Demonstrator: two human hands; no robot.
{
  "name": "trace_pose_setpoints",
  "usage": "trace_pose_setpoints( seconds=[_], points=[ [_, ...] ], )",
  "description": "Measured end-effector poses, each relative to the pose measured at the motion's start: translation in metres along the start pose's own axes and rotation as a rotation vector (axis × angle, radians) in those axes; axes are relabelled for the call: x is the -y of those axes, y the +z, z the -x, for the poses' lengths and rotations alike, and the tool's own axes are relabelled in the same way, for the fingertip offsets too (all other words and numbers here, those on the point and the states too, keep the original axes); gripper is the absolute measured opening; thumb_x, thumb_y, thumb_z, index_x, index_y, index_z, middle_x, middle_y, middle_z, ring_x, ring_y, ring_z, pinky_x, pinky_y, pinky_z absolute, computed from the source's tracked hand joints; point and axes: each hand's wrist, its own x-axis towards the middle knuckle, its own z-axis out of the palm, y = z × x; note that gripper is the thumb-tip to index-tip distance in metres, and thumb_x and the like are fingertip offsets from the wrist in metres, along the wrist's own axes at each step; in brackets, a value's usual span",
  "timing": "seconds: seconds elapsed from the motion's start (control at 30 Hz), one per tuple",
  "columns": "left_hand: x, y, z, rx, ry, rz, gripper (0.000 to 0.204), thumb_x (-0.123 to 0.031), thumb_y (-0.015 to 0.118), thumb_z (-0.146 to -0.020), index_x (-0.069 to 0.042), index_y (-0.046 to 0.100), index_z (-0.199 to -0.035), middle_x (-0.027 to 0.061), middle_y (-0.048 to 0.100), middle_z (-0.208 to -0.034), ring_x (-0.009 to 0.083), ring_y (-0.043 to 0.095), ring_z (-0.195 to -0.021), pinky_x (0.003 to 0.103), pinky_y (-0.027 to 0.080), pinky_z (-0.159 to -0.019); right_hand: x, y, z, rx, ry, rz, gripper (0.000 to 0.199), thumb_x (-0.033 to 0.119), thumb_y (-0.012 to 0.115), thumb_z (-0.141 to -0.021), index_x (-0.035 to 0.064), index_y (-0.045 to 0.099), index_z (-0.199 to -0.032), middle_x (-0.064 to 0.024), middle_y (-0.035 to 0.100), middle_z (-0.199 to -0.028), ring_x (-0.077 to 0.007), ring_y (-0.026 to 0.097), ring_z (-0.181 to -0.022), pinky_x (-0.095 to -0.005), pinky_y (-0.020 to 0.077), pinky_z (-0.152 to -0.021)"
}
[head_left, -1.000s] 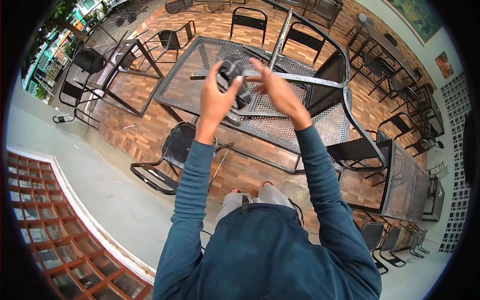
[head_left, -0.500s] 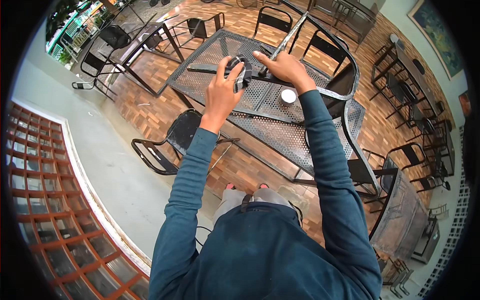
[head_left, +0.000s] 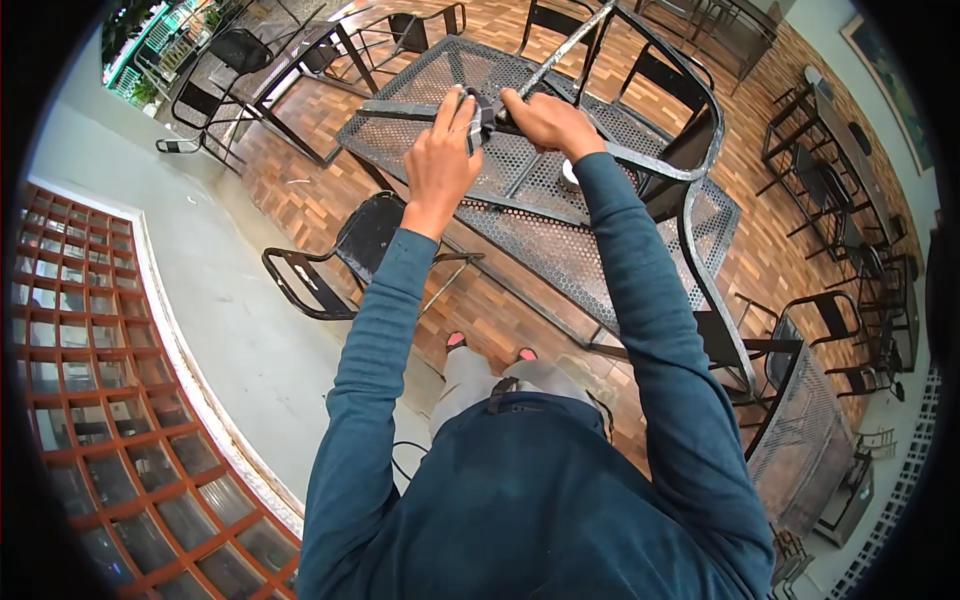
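Head view: hands (head_left: 440, 165) now farther up.

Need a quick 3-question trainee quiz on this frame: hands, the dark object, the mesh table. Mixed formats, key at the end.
1. True or false: both the left hand and the right hand are on the small dark object held above the mesh table.
2. What stands on the floor directly below the left forearm? A) a black metal chair B) a blue bucket C) a cardboard box
3. Fill in: the small round pale thing lies on the mesh table beside the right ____.

Key: 1 true; 2 A; 3 wrist.
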Motion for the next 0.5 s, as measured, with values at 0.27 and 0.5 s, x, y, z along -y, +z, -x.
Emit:
trace_pose_setpoints(
  seconds=[0.27,0.5],
  points=[
    [0.016,-0.004,0.003,0.019,-0.021,-0.014,0.068,-0.015,0.082,-0.078,-0.015,0.06,-0.142,0.0011,0.051,-0.154,0.0312,0.074,-0.089,0.038,0.064,-0.073,-0.004,0.001,0.002,-0.026,0.014,0.017,0.079,0.062,0.027,-0.098,0.0023,0.07,-0.069,-0.011,0.068,-0.064,-0.034,0.071,-0.075,-0.0461,0.0524,-0.086],
    [0.008,-0.006,0.008,0.053,0.065,-0.007,0.071,-0.017,0.085,-0.076,-0.02,0.061,-0.142,-0.0015,0.051,-0.155,0.0294,0.073,-0.092,0.036,0.063,-0.073,-0.009,0.01,-0.001,-0.139,-0.029,0.01,0.082,0.063,0.028,-0.101,-0.0014,0.062,-0.064,-0.0139,0.06,-0.059,-0.0359,0.066,-0.068,-0.0497,0.0499,-0.078]
  ],
)
